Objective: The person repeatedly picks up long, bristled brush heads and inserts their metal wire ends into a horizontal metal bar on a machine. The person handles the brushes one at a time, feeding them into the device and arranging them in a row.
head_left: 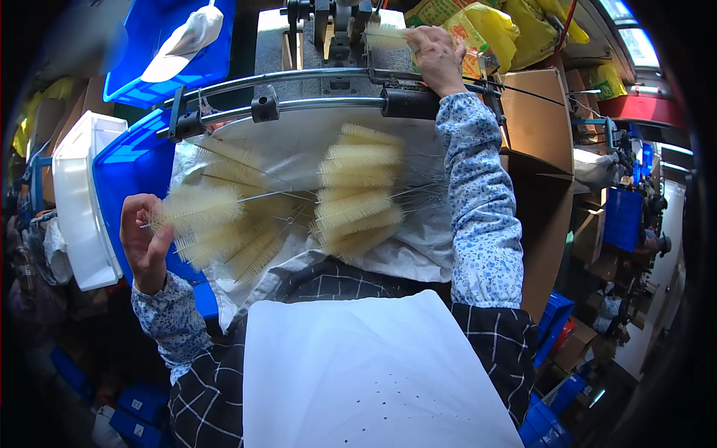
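A pale cream bottle brush (203,210) with a twisted wire stem lies level at the left. My left hand (146,243) is closed on its bristled tip between thumb and fingers. At the far side, beside the metal machine (340,48), my right hand (439,61) pinches another bottle brush (386,36), whose bristles point left. My fingers hide its other end. Between my arms rests a stack of similar brushes (358,190), wire stems toward the right. A looser, fanned pile of brushes (258,250) lies partly beneath the left-hand one, stems toward the middle.
Two metal rails (314,104) cross in front of the machine. White cloth (418,250) lies under the brushes. Blue bins (123,168) and a white bin (86,201) stand left; a cardboard box (538,119) stands right. A white sheet (366,366) covers my lap.
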Demonstrator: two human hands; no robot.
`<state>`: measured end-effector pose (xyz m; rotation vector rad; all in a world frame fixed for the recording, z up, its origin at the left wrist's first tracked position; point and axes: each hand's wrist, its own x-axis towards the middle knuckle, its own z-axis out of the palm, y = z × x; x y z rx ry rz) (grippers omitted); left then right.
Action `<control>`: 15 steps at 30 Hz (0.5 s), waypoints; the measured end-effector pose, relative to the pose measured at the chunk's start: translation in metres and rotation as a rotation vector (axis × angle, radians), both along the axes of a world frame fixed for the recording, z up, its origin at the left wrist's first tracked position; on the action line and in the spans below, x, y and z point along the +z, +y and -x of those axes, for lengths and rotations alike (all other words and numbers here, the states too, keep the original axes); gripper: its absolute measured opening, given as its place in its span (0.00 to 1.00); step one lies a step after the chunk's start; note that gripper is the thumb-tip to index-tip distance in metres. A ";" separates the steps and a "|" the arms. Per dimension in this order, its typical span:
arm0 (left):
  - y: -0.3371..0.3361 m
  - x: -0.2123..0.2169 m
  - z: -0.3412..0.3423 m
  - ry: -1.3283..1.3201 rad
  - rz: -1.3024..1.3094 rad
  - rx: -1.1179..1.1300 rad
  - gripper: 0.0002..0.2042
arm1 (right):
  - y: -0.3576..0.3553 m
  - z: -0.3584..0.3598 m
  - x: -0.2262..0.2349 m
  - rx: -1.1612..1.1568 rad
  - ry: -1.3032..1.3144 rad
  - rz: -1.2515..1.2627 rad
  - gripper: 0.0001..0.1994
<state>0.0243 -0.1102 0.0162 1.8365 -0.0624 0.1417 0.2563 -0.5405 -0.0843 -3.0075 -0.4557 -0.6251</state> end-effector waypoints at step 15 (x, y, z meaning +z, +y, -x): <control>0.015 0.012 -0.007 -0.203 0.649 0.105 0.19 | -0.008 0.028 0.001 -0.153 0.053 -0.388 0.20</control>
